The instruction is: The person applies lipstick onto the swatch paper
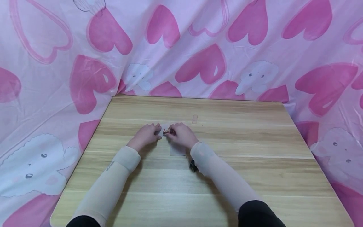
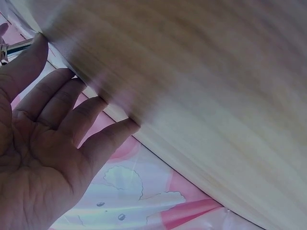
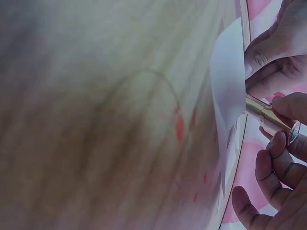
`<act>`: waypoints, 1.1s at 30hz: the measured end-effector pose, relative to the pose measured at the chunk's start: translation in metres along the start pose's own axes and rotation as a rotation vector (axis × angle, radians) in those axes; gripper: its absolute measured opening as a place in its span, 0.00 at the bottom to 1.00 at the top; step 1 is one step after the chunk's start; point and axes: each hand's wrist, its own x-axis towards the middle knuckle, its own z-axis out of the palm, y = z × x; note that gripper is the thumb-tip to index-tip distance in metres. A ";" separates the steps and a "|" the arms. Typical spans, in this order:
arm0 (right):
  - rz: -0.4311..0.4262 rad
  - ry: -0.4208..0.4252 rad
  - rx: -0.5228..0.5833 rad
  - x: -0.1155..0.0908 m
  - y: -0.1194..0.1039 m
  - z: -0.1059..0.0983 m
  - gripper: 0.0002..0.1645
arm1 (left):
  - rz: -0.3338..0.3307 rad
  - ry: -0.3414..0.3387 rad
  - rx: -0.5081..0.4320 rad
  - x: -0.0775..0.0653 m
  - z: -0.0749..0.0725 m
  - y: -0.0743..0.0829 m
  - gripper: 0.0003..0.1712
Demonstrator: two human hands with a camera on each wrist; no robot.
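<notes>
My right hand [image 1: 181, 135] pinches a shiny gold tube [image 3: 271, 117], which looks like a lipstick, between thumb and fingers. The tube lies sideways over a small sheet of white paper [image 1: 177, 150], its end toward my left hand [image 1: 146, 135]. In the right wrist view, the paper [image 3: 230, 72] bends up off the wooden table. My left fingers [image 2: 120, 132] are nearly straight, tips down at the tabletop by the paper's left edge. The left thumb [image 2: 29, 62] overlaps the tube's end in the left wrist view.
A small clear piece with a pinkish outline [image 1: 194, 119] lies on the wooden table [image 1: 241, 151] beyond the right hand. A pink heart-patterned curtain [image 1: 198, 63] hangs along the back and sides. A black camera [image 1: 193, 166] sits at the right wrist.
</notes>
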 end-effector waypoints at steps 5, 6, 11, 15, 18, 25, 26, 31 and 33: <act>-0.004 -0.009 0.005 -0.003 0.000 -0.003 0.17 | -0.001 -0.009 -0.013 0.002 -0.002 0.001 0.34; -0.002 -0.008 0.006 -0.003 0.000 -0.004 0.17 | 0.003 -0.008 -0.014 0.002 -0.003 0.001 0.33; -0.016 0.006 -0.004 -0.005 0.002 -0.006 0.16 | 0.006 -0.001 -0.018 0.003 -0.008 0.003 0.33; -0.024 0.017 0.008 -0.008 0.004 -0.005 0.17 | -0.001 -0.008 -0.014 0.002 -0.008 0.003 0.33; -0.003 0.039 0.052 -0.011 0.006 -0.004 0.16 | 0.002 -0.005 -0.005 0.002 -0.006 0.002 0.34; 0.074 0.102 0.179 -0.020 0.018 -0.010 0.16 | 0.014 0.042 0.015 0.001 -0.002 0.000 0.34; 0.076 0.109 0.189 -0.021 0.021 -0.012 0.16 | 0.015 0.051 0.018 0.001 -0.002 0.000 0.34; 0.134 0.125 0.246 -0.030 0.039 -0.022 0.17 | 0.027 0.066 0.014 0.001 -0.002 0.004 0.33; 0.178 0.129 0.269 -0.033 0.046 -0.025 0.17 | 0.038 0.070 0.000 0.002 -0.002 0.007 0.33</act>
